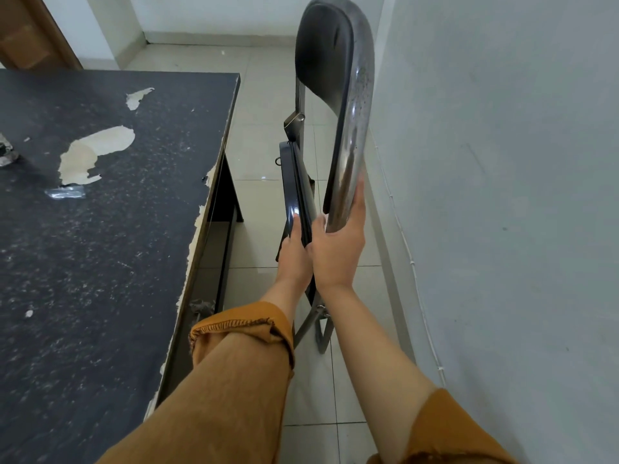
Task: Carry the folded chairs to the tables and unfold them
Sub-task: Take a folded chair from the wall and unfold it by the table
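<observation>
A folding chair (338,78) with a chrome tube frame and dark padded backrest stands in the narrow gap between a table and the wall. Its dark seat (296,182) is tilted up, partly swung away from the backrest. My right hand (340,242) grips the chrome frame tube at the backrest's near side. My left hand (294,252) is closed on the near edge of the seat. The chair's legs (320,329) rest on the tiled floor below my wrists, mostly hidden by my arms.
A dark table (100,212) with a peeling, chipped top fills the left side; its edge runs close to the chair. A pale wall (502,195) closes the right side. Light floor tiles (254,105) stretch ahead to the far wall. A wooden door (30,35) is at top left.
</observation>
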Action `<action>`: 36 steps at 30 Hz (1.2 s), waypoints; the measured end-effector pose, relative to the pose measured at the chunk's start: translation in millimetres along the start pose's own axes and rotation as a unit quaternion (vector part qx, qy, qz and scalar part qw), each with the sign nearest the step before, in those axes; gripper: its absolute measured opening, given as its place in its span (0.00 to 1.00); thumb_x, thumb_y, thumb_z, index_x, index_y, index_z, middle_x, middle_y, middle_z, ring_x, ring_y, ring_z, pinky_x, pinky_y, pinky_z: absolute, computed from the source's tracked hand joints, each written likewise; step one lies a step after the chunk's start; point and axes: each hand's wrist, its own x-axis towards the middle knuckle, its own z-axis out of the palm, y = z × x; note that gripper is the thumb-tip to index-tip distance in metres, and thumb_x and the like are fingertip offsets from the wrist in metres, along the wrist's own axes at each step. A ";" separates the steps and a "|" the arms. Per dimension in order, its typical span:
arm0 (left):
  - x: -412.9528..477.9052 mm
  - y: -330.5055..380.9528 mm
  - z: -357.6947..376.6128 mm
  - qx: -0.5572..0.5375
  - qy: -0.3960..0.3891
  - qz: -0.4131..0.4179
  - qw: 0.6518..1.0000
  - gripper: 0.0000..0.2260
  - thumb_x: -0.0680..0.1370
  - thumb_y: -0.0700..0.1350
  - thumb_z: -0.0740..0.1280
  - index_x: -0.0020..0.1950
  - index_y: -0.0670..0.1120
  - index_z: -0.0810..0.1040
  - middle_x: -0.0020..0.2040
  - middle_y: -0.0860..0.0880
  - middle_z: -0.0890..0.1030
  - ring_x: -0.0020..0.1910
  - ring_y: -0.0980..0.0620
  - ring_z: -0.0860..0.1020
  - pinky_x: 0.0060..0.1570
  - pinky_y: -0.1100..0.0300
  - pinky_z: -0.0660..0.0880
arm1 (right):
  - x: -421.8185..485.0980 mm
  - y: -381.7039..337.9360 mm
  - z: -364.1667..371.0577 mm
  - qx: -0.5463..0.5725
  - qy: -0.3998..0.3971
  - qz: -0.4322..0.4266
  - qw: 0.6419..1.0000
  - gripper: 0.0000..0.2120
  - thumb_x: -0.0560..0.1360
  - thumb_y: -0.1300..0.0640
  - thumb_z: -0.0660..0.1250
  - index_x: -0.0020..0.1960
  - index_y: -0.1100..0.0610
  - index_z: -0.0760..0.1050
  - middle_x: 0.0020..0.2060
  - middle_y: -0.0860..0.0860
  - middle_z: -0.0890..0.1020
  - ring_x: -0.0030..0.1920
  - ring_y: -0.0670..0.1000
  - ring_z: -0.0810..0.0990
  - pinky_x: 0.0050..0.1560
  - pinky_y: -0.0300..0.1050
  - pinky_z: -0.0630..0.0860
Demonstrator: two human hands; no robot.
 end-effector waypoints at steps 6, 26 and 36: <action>-2.1 0.5 6.1 0.100 -0.001 0.042 0.994 0.23 0.83 0.50 0.50 0.78 0.52 0.51 0.76 0.44 0.58 0.74 0.45 0.59 0.66 0.59 0.58 | -2.7 3.8 3.6 0.010 0.009 0.027 1.000 0.36 0.75 0.72 0.61 0.77 0.50 0.54 0.72 0.51 0.67 0.71 0.51 0.68 0.65 0.30 0.66; -10.5 -3.2 4.1 0.134 0.055 0.051 0.988 0.37 0.72 0.67 0.60 0.76 0.52 0.53 0.71 0.39 0.66 0.68 0.41 0.69 0.67 0.44 0.67 | -14.8 61.6 -4.6 0.034 0.005 0.142 0.989 0.20 0.75 0.71 0.61 0.54 0.46 0.74 0.47 0.51 0.84 0.51 0.44 0.82 0.45 0.26 0.75; -11.3 -9.1 -7.0 0.187 0.063 0.045 0.979 0.40 0.77 0.38 0.65 0.77 0.57 0.41 0.74 0.42 0.52 0.55 0.47 0.75 0.58 0.52 0.75 | -9.6 63.9 -16.8 0.043 0.000 0.147 0.988 0.18 0.76 0.71 0.62 0.61 0.57 0.75 0.50 0.53 0.83 0.52 0.45 0.82 0.56 0.33 0.76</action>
